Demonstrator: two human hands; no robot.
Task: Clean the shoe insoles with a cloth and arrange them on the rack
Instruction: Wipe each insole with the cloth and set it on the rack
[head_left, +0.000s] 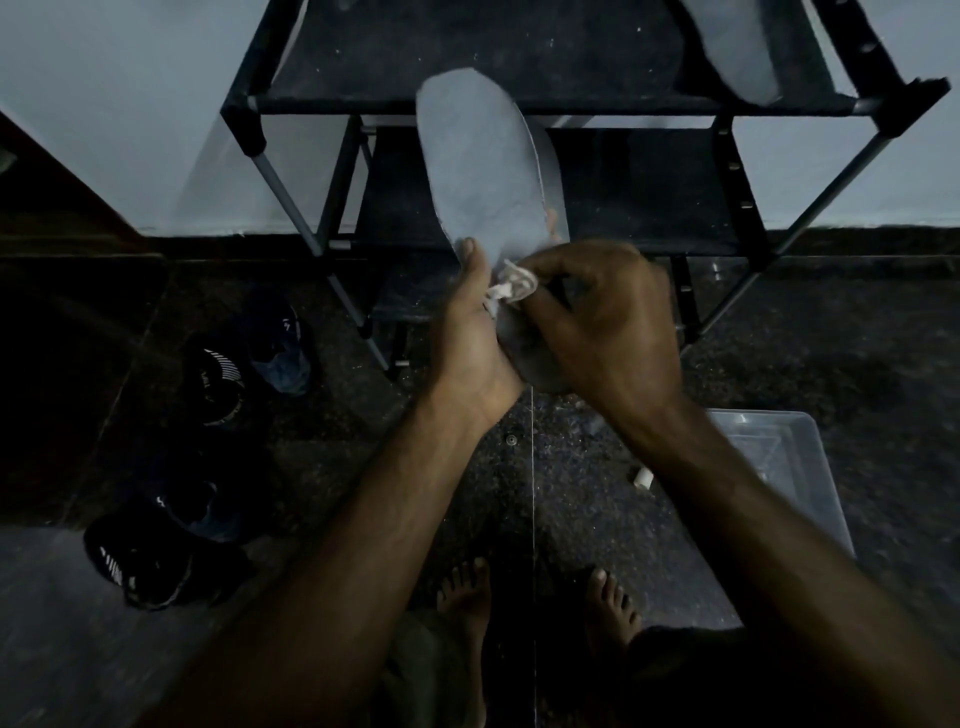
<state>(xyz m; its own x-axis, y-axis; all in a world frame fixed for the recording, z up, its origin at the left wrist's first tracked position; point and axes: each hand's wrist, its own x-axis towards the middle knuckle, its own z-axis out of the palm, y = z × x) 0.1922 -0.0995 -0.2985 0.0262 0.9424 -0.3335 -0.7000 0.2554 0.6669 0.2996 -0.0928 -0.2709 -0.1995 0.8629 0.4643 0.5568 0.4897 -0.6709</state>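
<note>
Head view: left hand grips insole; right hand pinches cloth.

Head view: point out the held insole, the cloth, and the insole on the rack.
held insole (478, 171), head view, middle of its grey face
cloth (511, 288), head view, white bunched part
insole on the rack (737, 47), head view, grey face

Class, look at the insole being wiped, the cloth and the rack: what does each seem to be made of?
Insole: probably foam or felt; grey, matte, bends slightly.
Cloth: soft white fabric or tissue, bunched and creased under the right hand.
Rack: likely metal tubes with dark plastic joints; shelves look like dusty black fabric.
</note>
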